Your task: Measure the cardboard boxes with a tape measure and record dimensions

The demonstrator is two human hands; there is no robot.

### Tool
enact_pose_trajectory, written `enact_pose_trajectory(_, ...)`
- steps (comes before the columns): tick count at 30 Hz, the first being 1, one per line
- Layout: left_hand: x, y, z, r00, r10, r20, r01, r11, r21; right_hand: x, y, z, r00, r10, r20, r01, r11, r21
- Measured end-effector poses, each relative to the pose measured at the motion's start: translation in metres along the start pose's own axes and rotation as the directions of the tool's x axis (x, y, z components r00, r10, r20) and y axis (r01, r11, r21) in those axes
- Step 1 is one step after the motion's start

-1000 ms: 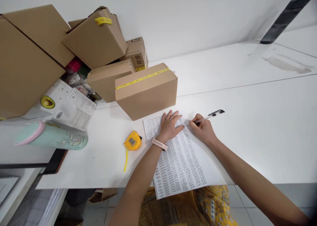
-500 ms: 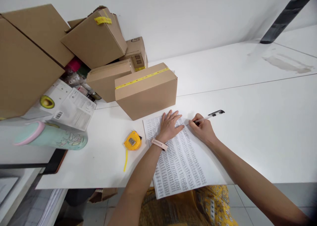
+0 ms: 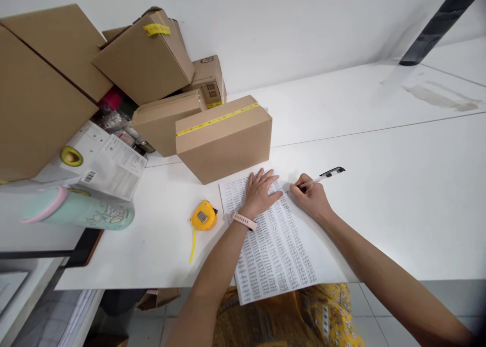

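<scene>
A sheet of paper point(image 3: 266, 258) covered in columns of small handwriting lies on the white table, its lower edge hanging over the front. My left hand point(image 3: 261, 192) rests flat on its upper part, fingers spread. A light pink band is around that wrist. My right hand point(image 3: 309, 197) is closed round a pen point(image 3: 321, 178) with a clear barrel and black clip end. The pen's tip is near the paper's upper right, by my left thumb; whether it touches cannot be made out. Just beyond the paper stands a taped cardboard box point(image 3: 228, 144).
A yellow tape measure point(image 3: 204, 216) with its blade slightly out lies left of the paper. A mint bottle point(image 3: 87, 210), a white avocado-print box point(image 3: 110, 159) and several stacked cartons point(image 3: 144, 58) fill the left side. A dark bottle point(image 3: 436, 28) stands at the back right.
Almost nothing differs. Both hands, the pen and the paper keep their places; the view has shifted very slightly.
</scene>
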State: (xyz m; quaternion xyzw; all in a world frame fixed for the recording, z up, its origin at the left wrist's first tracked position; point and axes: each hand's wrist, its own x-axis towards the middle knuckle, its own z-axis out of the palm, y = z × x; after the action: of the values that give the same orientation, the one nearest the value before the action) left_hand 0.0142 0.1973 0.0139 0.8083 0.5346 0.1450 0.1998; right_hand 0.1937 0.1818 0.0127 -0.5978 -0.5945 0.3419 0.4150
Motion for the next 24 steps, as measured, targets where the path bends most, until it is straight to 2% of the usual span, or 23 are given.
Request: enact_pose_trajectory(24,0.0004,-0.0022,0.0021,1.0,0.008,-0.005,-0.008,1.0,-0.025,0.0005,-0.0034,-0.0025,1.0,0.013,-0.015,-0.013,1.0,0.001)
